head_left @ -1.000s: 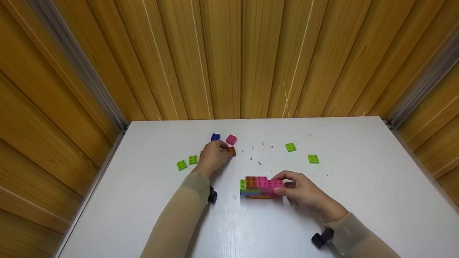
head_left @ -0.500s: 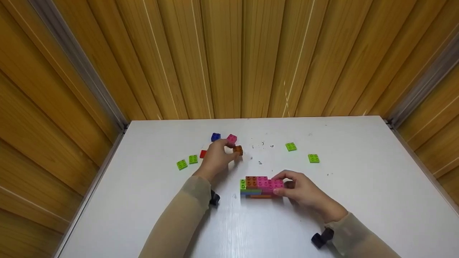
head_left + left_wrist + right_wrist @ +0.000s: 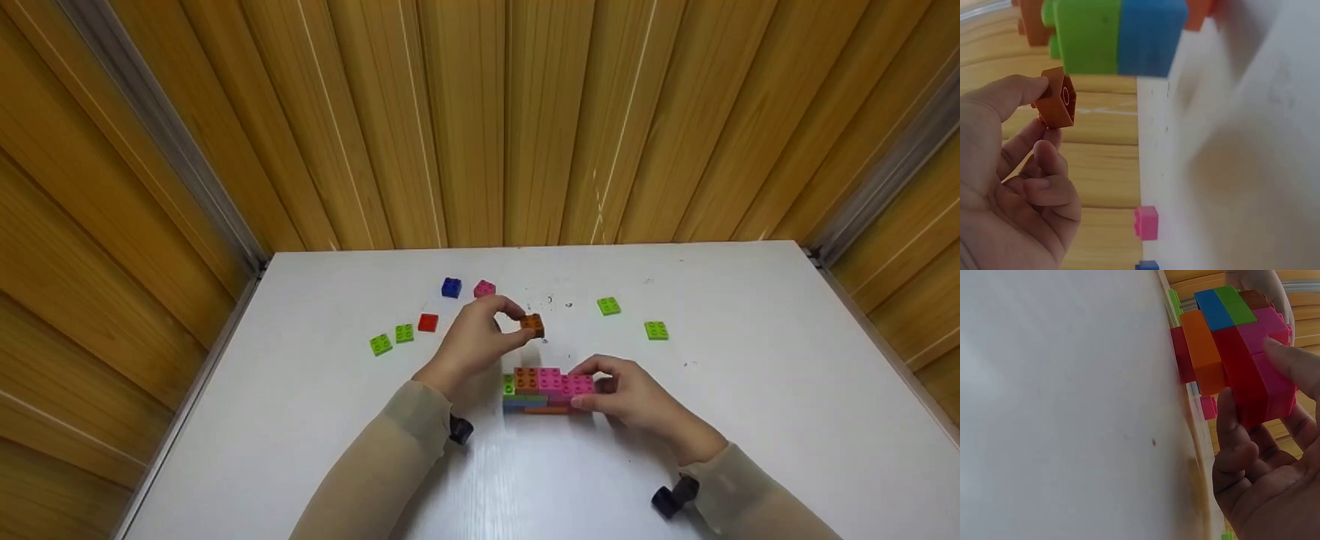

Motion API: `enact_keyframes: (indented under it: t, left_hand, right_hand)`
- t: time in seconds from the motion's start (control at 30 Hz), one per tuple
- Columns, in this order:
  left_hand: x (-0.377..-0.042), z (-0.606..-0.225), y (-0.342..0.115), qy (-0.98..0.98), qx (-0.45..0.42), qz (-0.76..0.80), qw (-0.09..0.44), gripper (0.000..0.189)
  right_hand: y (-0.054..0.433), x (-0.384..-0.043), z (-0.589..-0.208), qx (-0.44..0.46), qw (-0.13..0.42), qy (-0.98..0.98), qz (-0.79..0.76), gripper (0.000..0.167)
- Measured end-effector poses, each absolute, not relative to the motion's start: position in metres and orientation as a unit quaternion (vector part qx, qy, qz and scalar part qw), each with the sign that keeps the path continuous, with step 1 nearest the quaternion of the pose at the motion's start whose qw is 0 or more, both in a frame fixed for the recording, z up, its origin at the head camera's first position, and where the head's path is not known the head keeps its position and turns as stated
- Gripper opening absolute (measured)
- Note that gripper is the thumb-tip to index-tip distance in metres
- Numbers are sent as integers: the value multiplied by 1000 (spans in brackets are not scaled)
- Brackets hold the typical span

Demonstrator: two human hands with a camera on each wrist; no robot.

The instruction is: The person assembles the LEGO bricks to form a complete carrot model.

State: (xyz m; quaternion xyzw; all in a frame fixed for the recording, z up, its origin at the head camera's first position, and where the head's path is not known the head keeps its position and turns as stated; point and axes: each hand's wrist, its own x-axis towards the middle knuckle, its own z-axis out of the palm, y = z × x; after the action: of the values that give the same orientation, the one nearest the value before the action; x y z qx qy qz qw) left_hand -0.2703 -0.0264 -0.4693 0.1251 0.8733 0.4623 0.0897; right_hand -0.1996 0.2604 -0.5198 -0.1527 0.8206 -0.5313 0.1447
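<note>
Between thumb and fingers, my left hand (image 3: 476, 337) pinches a small brown toy brick (image 3: 532, 325) above the table, behind the built block. In the left wrist view the brown brick (image 3: 1057, 100) shows its hollow underside. My right hand (image 3: 626, 394) grips the right end of a multi-coloured brick assembly (image 3: 549, 380), thumb on its near side. Pink, brown and green studs face up on it. The right wrist view shows blue, green, orange and red bricks (image 3: 1244, 377) lower in the same assembly, with the right thumb against a pink one.
Loose on the white table (image 3: 337, 450) lie a blue brick (image 3: 451, 287), a pink brick (image 3: 484, 289) and a red piece (image 3: 428, 322). Flat green bricks lie to the left (image 3: 381, 344) and right (image 3: 655, 331). Wood-patterned panels (image 3: 480, 127) stand behind the table.
My left hand has lifted the brown brick and carried it rightward, toward the assembly. The red piece has come into full view. My right hand and the assembly have stayed nearly still.
</note>
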Motion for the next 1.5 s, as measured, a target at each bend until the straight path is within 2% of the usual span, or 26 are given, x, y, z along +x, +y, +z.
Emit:
enact_keyframes:
  t: [0.5, 0.87, 1.5]
  left_hand:
    - [-236, -453, -11, 851, 186, 482, 97, 26]
    - [-226, -468, -4, 844, 228, 479, 80, 25]
    - [-218, -490, 3, 837, 251, 477, 93, 24]
  right_hand:
    - [260, -200, -519, -155, 147, 823, -526, 38]
    - [260, -201, -520, -153, 156, 811, -542, 39]
    - [260, -201, -522, -156, 155, 805, -551, 38]
